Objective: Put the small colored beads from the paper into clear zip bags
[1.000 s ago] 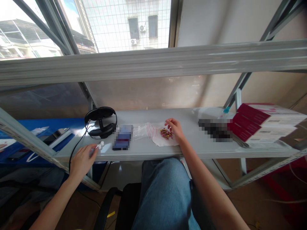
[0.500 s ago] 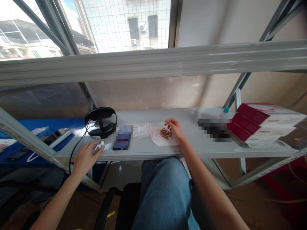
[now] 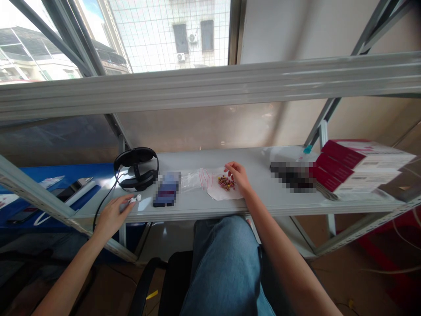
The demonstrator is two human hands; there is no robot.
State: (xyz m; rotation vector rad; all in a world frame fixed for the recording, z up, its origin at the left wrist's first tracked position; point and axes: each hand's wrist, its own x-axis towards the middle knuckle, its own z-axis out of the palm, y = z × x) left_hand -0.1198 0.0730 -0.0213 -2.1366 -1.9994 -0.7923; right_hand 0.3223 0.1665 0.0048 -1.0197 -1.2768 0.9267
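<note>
So, our left hand point(image 3: 112, 215): at the lower left of the frame, thumb and fingers pinching a small white plastic earbud-like piece point(image 3: 137, 198), its round end poking out past our fingertips.
Our right hand point(image 3: 238, 176): just right of the middle of the frame, fingers bent by the pile; we cannot tell if they grip any of it.
Pile of tiny red and yellow bits point(image 3: 226, 183): near the middle, on a thin white sheet of paper point(image 3: 214, 194).
Clear plastic bag with red stripes point(image 3: 192, 181): just left of the pile.
Flat blue-black oblong thing point(image 3: 167, 188): left of the bag, blurred over.
Big black headphones point(image 3: 148, 177): at the middle left, just above our left hand.
Dark red and white boxes point(image 3: 345, 159): stacked at the right.
</note>
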